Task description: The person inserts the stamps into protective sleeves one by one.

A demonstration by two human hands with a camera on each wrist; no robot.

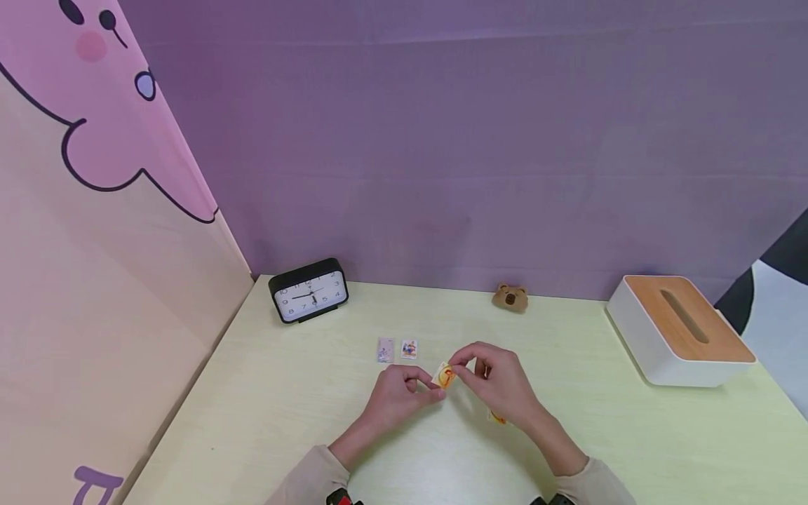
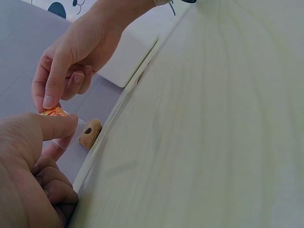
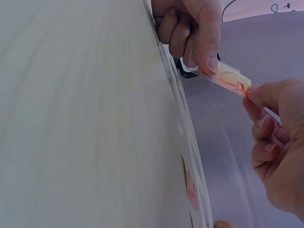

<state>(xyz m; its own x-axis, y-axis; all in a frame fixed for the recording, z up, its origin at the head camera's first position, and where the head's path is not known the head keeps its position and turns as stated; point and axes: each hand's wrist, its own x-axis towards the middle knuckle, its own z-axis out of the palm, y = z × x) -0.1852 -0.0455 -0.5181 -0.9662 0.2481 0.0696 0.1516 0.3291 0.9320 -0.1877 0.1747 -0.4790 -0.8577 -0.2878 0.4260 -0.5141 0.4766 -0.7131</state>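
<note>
Above the table, a small yellow and orange card [image 1: 445, 376] is held between both hands. My right hand [image 1: 499, 382] pinches one end of it between thumb and index finger. My left hand [image 1: 404, 394] pinches a clear plastic sleeve [image 3: 193, 58] at the other end; the right wrist view shows the card partly inside this sleeve. Another yellow-orange card [image 1: 496, 417] lies on the table, partly hidden under my right wrist. Beyond my left hand, a pale purple card [image 1: 386, 350] and a white card with a colourful picture [image 1: 409, 348] lie side by side.
A black alarm clock [image 1: 309, 291] stands at the back left of the table [image 1: 252, 421]. Near the back edge sits a brown bear-head figure [image 1: 510, 298]. At the right is a white tissue box [image 1: 675, 372] with a wooden lid. A purple curtain [image 1: 442, 140] hangs behind.
</note>
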